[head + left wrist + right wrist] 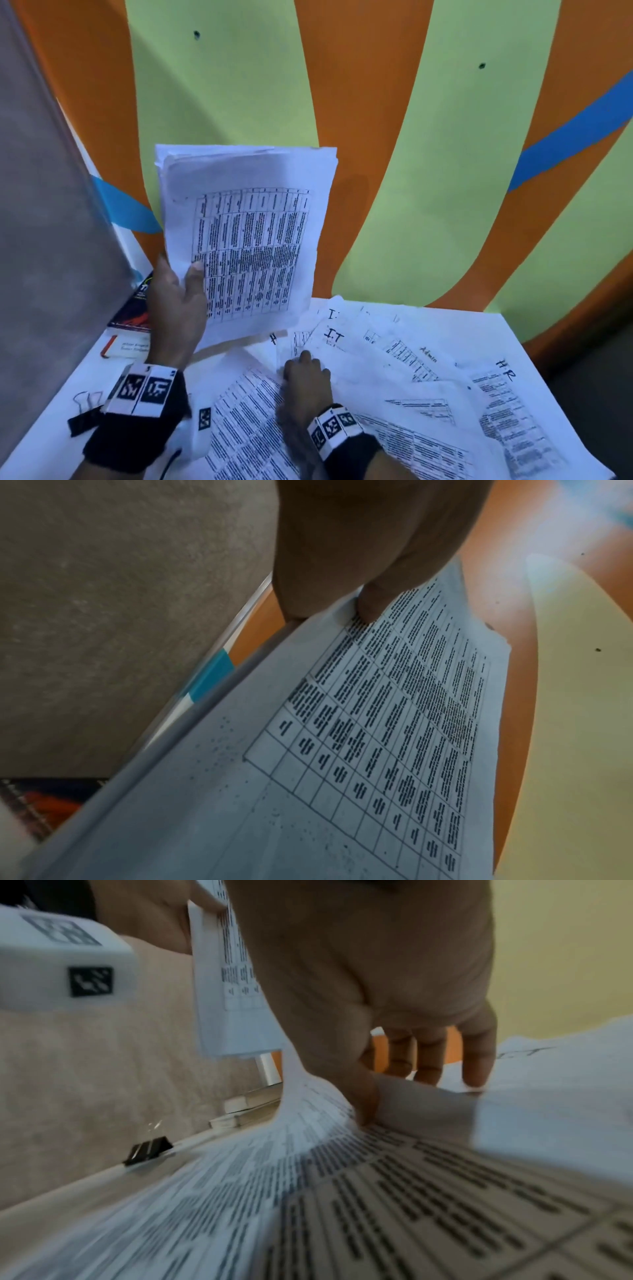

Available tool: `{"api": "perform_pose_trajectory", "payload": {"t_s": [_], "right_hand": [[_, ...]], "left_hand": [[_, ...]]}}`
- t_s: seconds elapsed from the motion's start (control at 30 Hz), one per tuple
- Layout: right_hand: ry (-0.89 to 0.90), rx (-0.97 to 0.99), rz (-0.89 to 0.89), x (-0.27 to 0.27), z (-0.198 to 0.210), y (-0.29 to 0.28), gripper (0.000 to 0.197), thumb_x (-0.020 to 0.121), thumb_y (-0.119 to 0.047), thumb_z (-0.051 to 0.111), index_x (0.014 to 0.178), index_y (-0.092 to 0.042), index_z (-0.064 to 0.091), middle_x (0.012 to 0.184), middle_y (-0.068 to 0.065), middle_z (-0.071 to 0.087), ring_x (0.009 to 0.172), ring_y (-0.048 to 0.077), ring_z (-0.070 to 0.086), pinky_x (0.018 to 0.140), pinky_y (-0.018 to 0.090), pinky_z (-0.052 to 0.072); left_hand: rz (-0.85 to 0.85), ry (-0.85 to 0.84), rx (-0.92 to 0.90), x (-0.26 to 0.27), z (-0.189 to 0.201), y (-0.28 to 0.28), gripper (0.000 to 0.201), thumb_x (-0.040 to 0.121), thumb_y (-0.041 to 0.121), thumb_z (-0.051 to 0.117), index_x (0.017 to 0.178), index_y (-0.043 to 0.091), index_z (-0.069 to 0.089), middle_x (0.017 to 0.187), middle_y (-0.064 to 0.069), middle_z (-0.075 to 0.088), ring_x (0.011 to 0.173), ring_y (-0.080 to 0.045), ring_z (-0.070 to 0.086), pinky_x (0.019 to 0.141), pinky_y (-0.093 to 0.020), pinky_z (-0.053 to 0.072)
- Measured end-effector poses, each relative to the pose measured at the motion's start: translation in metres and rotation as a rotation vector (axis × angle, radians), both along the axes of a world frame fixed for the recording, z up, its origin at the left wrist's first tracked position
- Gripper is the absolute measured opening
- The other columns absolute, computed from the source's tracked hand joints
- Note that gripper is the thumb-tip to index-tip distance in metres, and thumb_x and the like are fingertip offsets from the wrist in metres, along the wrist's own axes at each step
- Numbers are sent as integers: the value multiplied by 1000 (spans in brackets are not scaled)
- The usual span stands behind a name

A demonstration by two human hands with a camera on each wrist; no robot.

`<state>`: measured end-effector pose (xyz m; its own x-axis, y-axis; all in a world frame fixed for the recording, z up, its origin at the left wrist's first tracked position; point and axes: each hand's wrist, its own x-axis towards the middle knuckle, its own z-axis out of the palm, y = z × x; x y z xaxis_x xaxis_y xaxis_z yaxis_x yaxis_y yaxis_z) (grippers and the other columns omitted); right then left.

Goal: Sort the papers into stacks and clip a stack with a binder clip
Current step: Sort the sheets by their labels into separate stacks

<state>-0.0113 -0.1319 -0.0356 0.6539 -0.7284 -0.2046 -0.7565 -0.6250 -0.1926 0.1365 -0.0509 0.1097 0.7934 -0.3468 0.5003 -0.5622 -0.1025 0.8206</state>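
My left hand [185,274] holds a stack of printed papers [246,236] upright above the table's back left. The thumb [369,607] lies on the front table-printed sheet [342,750] and the fingers are behind it. My right hand [301,363] is down on the loose papers spread over the table, where thumb and fingers [424,1056] pinch a sheet's edge [428,1104] and a printed sheet [308,1102] curls up beside the thumb. Loose sheets carry handwritten labels IT [334,337], Admin [428,354] and HR [505,370]. A black binder clip [85,416] lies near the table's left edge, also seen as the clip [149,1150] in the right wrist view.
A grey partition [44,205] stands along the left side. Two books [132,308] lie against it at the back left of the white table [51,442]. An orange and green striped wall [411,171] rises right behind the table. The table's right edge falls off near the HR sheet.
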Motion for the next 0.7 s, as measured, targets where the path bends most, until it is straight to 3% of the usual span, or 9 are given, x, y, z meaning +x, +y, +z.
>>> {"api": "perform_pose_trajectory", "payload": {"t_s": [0.13, 0.3, 0.37, 0.4, 0.47, 0.5, 0.57, 0.63, 0.7], "right_hand": [[-356, 169, -17, -26, 29, -22, 18, 84, -8, 49, 100, -13, 56, 96, 16, 68, 89, 33, 64, 69, 34, 45], [-640, 128, -111, -92, 101, -79, 14, 81, -2, 50, 85, -14, 56, 71, 11, 65, 63, 24, 54, 58, 29, 41], [-659, 149, -181, -125, 127, -106, 3, 81, -8, 57, 78, -10, 57, 69, 13, 64, 63, 25, 56, 57, 29, 43], [-629, 187, -202, -139, 135, -117, 10, 80, -18, 62, 76, -10, 57, 70, 11, 65, 64, 26, 57, 60, 32, 45], [-453, 251, -173, -162, 137, -130, 33, 76, -44, 67, 83, -12, 61, 85, 7, 67, 78, 25, 62, 73, 37, 48], [-299, 273, -152, -170, 131, -130, 50, 76, -52, 66, 103, -11, 63, 107, 9, 66, 98, 25, 62, 88, 39, 47], [23, 282, -87, -179, 108, -118, 76, 82, -53, 63, 140, -8, 40, 146, 10, 42, 134, 24, 40, 110, 34, 30], [142, 283, -28, -184, 77, -99, 76, 86, -49, 60, 145, -10, 31, 151, 8, 33, 138, 23, 34, 111, 30, 28], [138, 269, -2, -189, 47, -83, 66, 86, -48, 59, 138, -13, 39, 142, 7, 39, 128, 24, 42, 106, 35, 37]], "left_hand": [[3, -3, -90, -10, 14, 4, 40, 95, 13, 50, 130, -2, 39, 126, -5, 48, 118, -11, 43, 91, -9, 29], [113, -28, -152, 0, 22, 16, 45, 92, 20, 52, 129, -4, 42, 132, -12, 51, 119, -16, 48, 101, -14, 33], [128, -21, -172, 4, 25, 18, 52, 91, 26, 52, 132, -4, 40, 136, -18, 50, 126, -24, 47, 108, -27, 35], [137, -27, -176, 4, 26, 19, 53, 90, 27, 51, 132, -4, 40, 137, -19, 49, 128, -25, 46, 108, -30, 35], [146, -26, -170, 0, 27, 17, 51, 92, 23, 52, 132, -5, 39, 137, -11, 47, 125, -19, 45, 107, -15, 31], [142, -18, -166, -5, 27, 16, 49, 93, 19, 52, 132, -6, 38, 133, -4, 44, 122, -13, 42, 101, -3, 26], [129, -4, -155, -14, 26, 14, 48, 94, 14, 51, 135, -5, 36, 130, 1, 38, 120, -7, 37, 96, 5, 20], [113, 6, -148, -20, 21, 11, 49, 94, 15, 51, 136, -6, 35, 139, -3, 39, 128, -12, 38, 105, -6, 24], [95, 16, -148, -24, 18, 9, 44, 94, 14, 51, 131, -6, 38, 132, 1, 41, 123, -7, 40, 100, -6, 27]]}}
